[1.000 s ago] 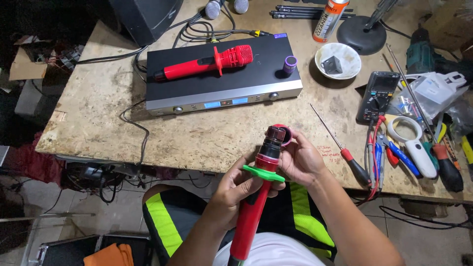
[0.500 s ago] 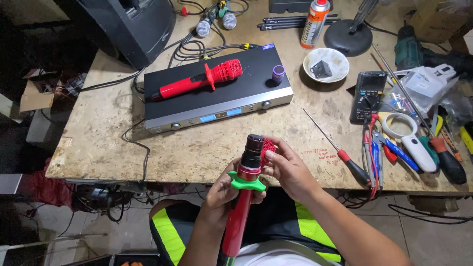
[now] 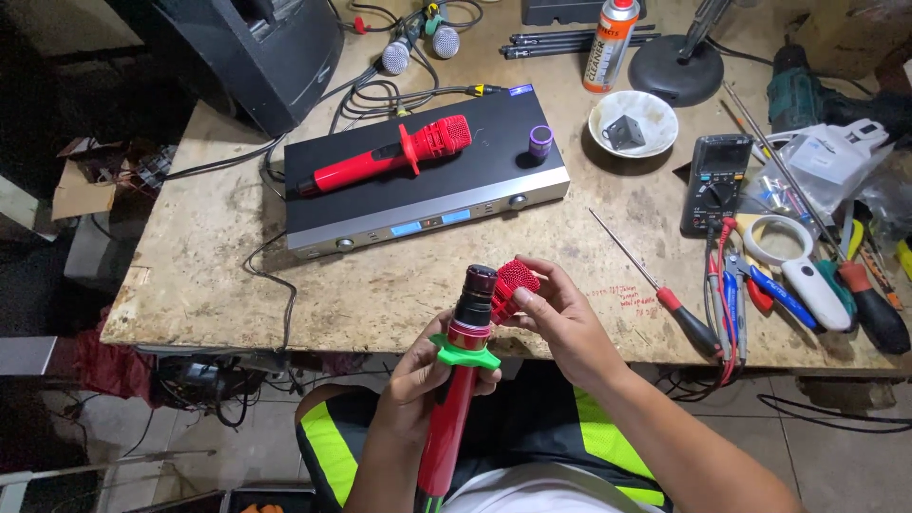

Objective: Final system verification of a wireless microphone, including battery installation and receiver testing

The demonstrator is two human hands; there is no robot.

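My left hand (image 3: 426,375) grips a red handheld microphone body (image 3: 453,408) upright in front of the table edge, just under its green anti-roll ring (image 3: 463,353). The microphone's dark capsule (image 3: 475,290) is bare at the top. My right hand (image 3: 560,323) holds the red mesh grille (image 3: 514,285) beside the capsule, tilted off to the right. A second red microphone (image 3: 385,157) with a red ring lies on the black receiver unit (image 3: 427,204) farther back.
On the receiver stands a small purple cap (image 3: 541,142). A long red-handled screwdriver (image 3: 665,299), a multimeter (image 3: 714,180), magnifier (image 3: 793,261) and pliers lie right. A white bowl (image 3: 633,122), spray can (image 3: 612,43), speaker (image 3: 256,47) and cabled microphones (image 3: 418,43) sit at the back.
The red grille has come off the microphone top and now sits to the right of the bare capsule in my right hand. The view has shifted slightly; my left hand keeps its grip.
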